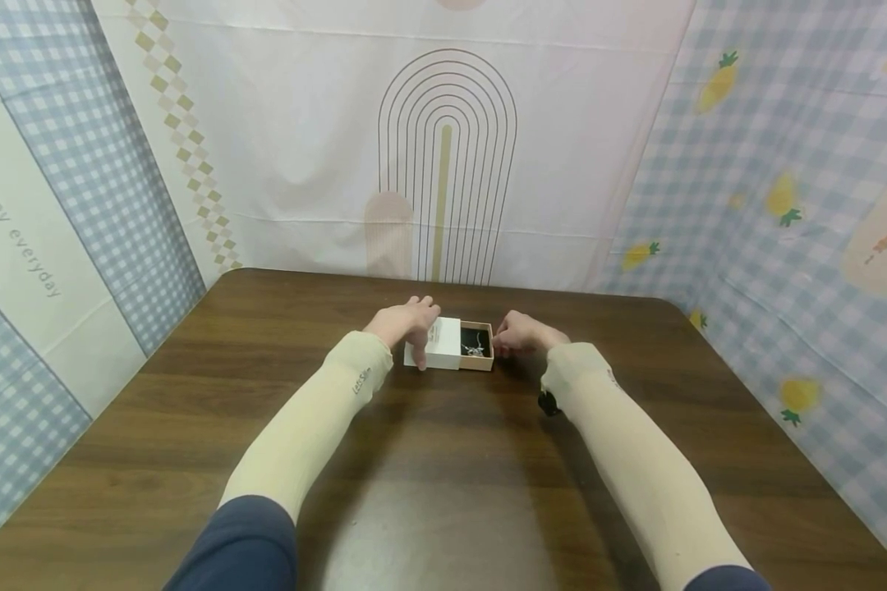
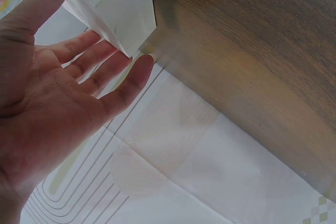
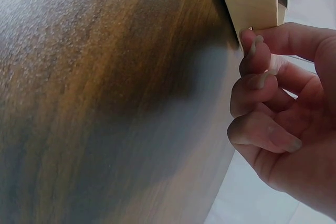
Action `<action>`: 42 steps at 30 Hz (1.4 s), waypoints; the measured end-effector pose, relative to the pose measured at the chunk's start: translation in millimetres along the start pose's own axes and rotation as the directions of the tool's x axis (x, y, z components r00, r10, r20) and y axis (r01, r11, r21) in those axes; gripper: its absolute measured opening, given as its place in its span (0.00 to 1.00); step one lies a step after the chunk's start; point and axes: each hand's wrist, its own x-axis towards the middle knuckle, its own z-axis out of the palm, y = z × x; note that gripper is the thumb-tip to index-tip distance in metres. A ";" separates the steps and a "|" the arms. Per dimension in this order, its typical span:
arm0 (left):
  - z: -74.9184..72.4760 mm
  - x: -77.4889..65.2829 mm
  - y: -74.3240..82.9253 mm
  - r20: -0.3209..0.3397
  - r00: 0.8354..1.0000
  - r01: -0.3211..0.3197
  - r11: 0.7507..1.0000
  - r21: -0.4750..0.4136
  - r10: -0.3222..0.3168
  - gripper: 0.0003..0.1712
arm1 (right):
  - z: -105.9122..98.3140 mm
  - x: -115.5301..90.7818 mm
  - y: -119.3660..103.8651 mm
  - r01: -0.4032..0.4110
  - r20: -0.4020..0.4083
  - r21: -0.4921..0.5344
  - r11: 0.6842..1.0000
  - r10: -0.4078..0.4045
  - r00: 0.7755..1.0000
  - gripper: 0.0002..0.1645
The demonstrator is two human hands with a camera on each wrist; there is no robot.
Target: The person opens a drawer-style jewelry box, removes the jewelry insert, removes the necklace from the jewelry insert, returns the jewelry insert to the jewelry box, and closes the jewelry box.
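Observation:
A small white box sleeve [image 1: 443, 351] lies on the table with a tan drawer [image 1: 477, 364] slid partly out of its right end. Inside the drawer, on black lining [image 1: 471, 336], rests a silvery chain piece, apparently a necklace [image 1: 476, 350]. My left hand [image 1: 411, 323] grips the sleeve across its width, thumb on the near side and fingers along the far side. At the drawer's outer end, my right hand [image 1: 521, 333] pinches the edge with thumb and forefinger. Its other fingers are curled, as the right wrist view shows beside the drawer's end wall [image 3: 249, 1].
The box is on a dark wooden table [image 1: 443, 460], toward its back edge. Behind hangs a white printed cloth [image 1: 296, 139], with blue checked cloth [image 1: 754, 246] at the right side. A dark round object [image 1: 549, 402] shows under the right cuff.

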 end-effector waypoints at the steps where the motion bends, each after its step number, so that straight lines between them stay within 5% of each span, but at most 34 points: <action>1: 0.0 0.1 0.0 -0.001 1.000 0.000 1.000 0.000 0.000 0.58 | -0.2 0.0 0.0 -0.002 0.001 -0.001 1.000 0.002 1.000 0.14; 42: 1.0 -4.1 0.1 -0.011 1.000 0.029 0.999 -0.040 -0.030 0.58 | -2.4 -4.9 0.9 0.028 0.034 0.034 0.999 -0.029 0.999 0.15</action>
